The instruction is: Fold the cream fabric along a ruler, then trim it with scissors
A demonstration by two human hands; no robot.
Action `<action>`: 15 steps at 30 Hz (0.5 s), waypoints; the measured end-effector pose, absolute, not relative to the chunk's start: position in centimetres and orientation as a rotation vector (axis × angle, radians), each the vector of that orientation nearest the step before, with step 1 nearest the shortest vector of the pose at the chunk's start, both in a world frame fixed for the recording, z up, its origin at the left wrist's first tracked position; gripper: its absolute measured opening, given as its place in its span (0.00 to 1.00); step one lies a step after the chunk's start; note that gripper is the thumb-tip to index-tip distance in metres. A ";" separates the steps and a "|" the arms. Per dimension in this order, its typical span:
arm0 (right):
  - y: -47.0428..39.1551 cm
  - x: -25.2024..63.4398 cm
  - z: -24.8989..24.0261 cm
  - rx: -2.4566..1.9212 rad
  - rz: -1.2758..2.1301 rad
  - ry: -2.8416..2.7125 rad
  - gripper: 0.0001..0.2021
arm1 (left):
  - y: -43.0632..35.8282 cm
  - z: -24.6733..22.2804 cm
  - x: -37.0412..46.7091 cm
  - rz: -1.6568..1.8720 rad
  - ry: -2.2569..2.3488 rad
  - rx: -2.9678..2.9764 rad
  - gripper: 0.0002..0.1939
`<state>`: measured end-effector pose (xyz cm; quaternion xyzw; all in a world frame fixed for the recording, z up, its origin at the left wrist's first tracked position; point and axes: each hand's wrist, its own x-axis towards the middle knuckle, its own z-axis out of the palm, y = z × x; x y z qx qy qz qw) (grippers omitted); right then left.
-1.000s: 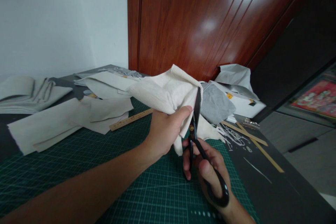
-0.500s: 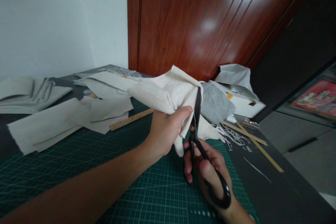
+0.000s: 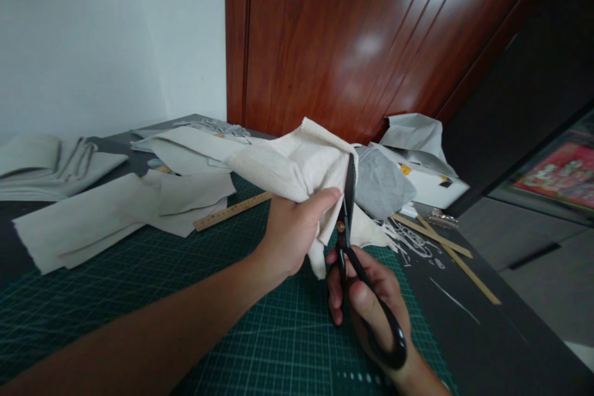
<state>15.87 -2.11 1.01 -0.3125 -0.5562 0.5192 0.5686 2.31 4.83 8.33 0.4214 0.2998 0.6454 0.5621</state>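
Observation:
My left hand (image 3: 294, 229) pinches a piece of cream ribbed fabric (image 3: 288, 161) above the mat, thumb on top and the other fingers hidden beneath. The fabric bunches around the thumb, and a loose end hangs below. In my right hand (image 3: 378, 303) is a pair of black scissors (image 3: 342, 229), with thumb and fingers through the handle loops. The blades point up and away along the right edge of the fabric, partly covered by it. Right behind the scissors lies another cream fabric scrap (image 3: 369, 229).
A green cutting mat (image 3: 260, 334) covers the dark table. Left are cut fabric pieces (image 3: 93, 213), folded fabric (image 3: 60, 167) and a wooden ruler (image 3: 232, 210). Right are grey cloth (image 3: 383, 182), a white box (image 3: 436, 189), thin trimmings (image 3: 415, 238) and wooden strips (image 3: 473, 269).
The scissor handles have drawn slightly closer together in my right hand. My left hand and the fabric have hardly moved.

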 end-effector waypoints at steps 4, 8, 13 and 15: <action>-2.2 15.9 1.0 -0.738 1.212 -1.317 0.23 | 4.8 8.3 2.3 1.509 0.700 0.985 0.12; -2.2 15.8 1.0 -0.751 1.184 -1.317 0.22 | 4.7 8.2 2.3 1.500 0.700 0.984 0.12; -2.1 15.8 1.1 -0.761 1.168 -1.319 0.21 | 4.7 8.2 2.3 1.492 0.694 0.978 0.12; -2.1 15.9 1.1 -0.765 1.162 -1.318 0.21 | 4.6 8.3 2.3 1.492 0.694 0.977 0.12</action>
